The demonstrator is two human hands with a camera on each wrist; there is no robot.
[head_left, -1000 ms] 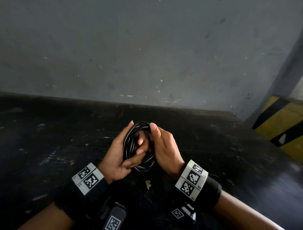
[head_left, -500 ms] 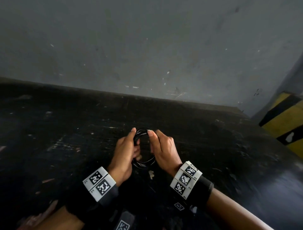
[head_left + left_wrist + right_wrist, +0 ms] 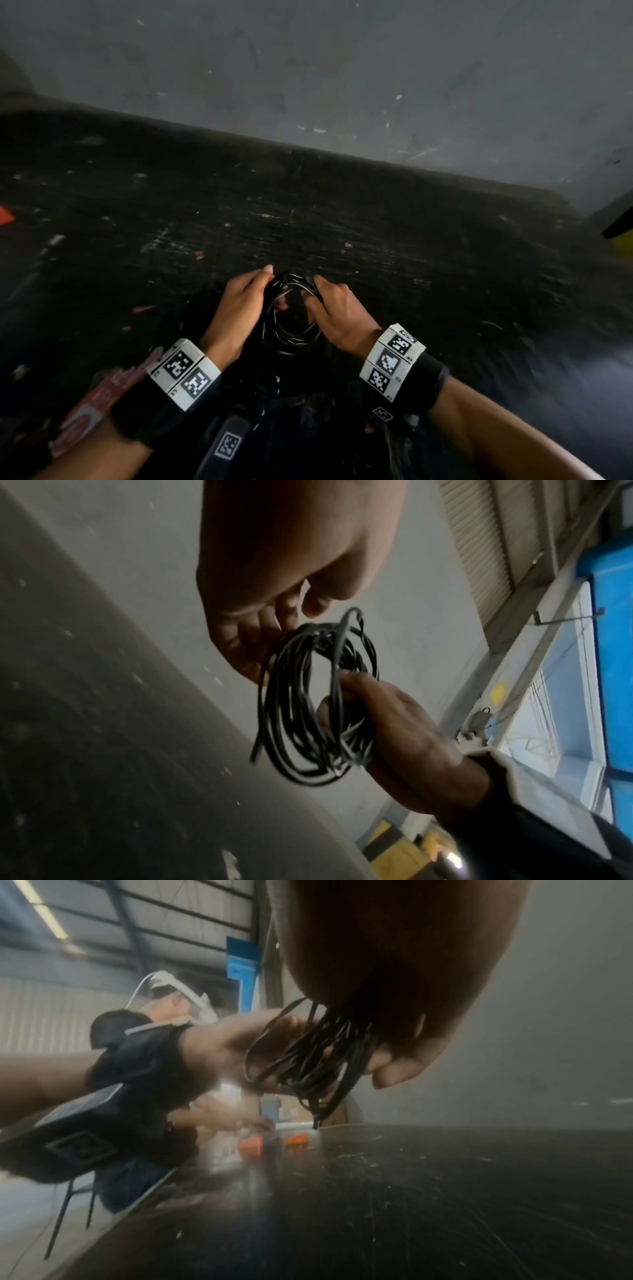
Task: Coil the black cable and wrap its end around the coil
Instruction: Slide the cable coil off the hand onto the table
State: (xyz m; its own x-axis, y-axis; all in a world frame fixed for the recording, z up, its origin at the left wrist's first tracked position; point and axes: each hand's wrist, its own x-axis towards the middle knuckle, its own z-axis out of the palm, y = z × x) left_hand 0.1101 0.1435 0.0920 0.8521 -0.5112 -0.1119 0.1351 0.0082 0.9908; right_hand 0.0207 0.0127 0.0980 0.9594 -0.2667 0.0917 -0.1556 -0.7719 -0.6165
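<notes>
The black cable (image 3: 291, 330) is wound into a coil of several loops and held between both hands just above the dark table (image 3: 445, 274). My left hand (image 3: 245, 303) grips the coil's left side, its fingertips at the top of the loops. My right hand (image 3: 337, 310) grips the right side, with the thumb through the ring. In the left wrist view the coil (image 3: 298, 710) hangs between the left hand (image 3: 274, 574) and the right hand (image 3: 394, 723). In the right wrist view a short free end (image 3: 315, 1121) dangles below the cable bundle (image 3: 318, 1056).
A grey wall (image 3: 342, 68) rises behind the table. A yellow-and-black striped barrier (image 3: 620, 226) stands at the right. An orange piece (image 3: 5, 216) lies at the far left and a red-and-white packet (image 3: 99, 401) at the near left. Another person (image 3: 113, 1031) works beyond the table's left end.
Both hands have come down toward the table with the coil. The coil now shows as a wider ring between hands that are a little further apart.
</notes>
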